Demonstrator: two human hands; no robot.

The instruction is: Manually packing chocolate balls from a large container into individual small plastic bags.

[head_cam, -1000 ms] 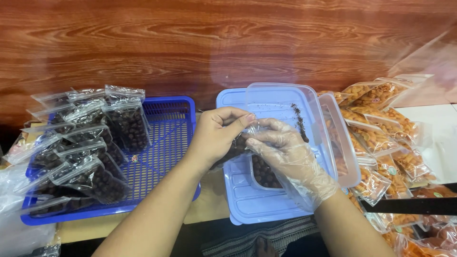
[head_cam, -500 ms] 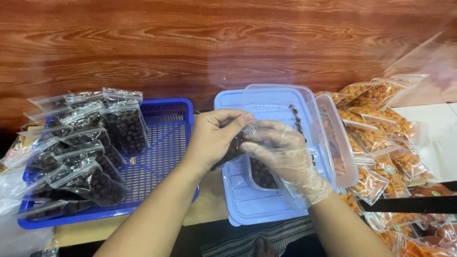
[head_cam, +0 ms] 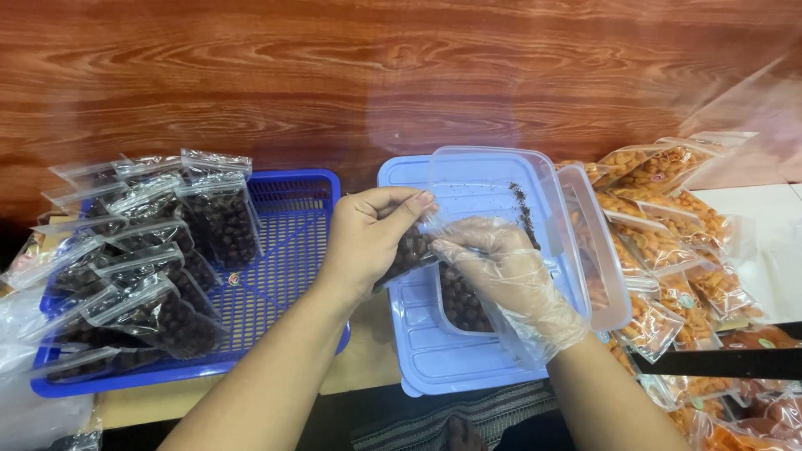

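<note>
My bare left hand [head_cam: 368,242] and gloved right hand [head_cam: 510,280] both have fingers pinching a small clear bag [head_cam: 411,249] of dark round pieces (just above the clear tub [head_cam: 535,225]), right of the blue basket [head_cam: 284,276].

Hands [head_cam: 443,250] hide most of the small bag [head_cam: 409,249].

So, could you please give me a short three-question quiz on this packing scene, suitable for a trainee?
1. True or false: the right hand wears a clear plastic glove.
2. What colour is the mesh tray holding the filled bags?
A. red B. blue C. green
3. What does the bare left hand pinch over the clear tub?

Key:
1. True
2. B
3. A small clear bag of dark round pieces.
</note>
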